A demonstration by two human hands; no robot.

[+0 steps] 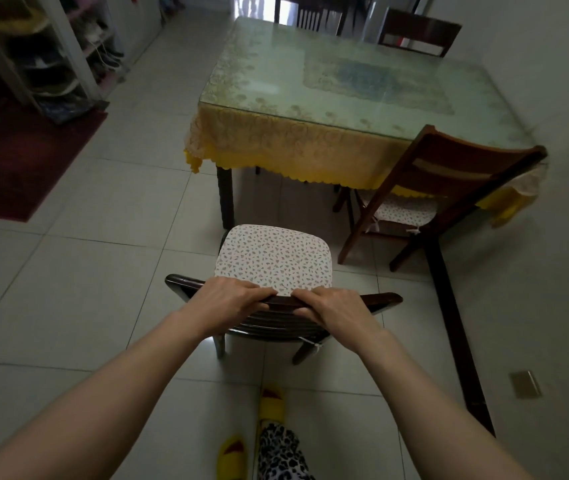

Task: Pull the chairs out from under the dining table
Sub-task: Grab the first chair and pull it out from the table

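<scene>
Glossy dark wood chair [380,298]; glass-topped table [310,81]; lace cloth [276,143].

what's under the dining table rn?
Under the glass-topped dining table with the yellow lace tablecloth, the brown wooden chair at its right has its patterned seat cushion partly tucked in. One dark table leg shows. The cloth hides everything further under.

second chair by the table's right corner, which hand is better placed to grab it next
Right, probably. The second chair stands on the right side, its seat under the table. The right hand is nearer than the left hand; both now grip the pulled-out chair.
</scene>
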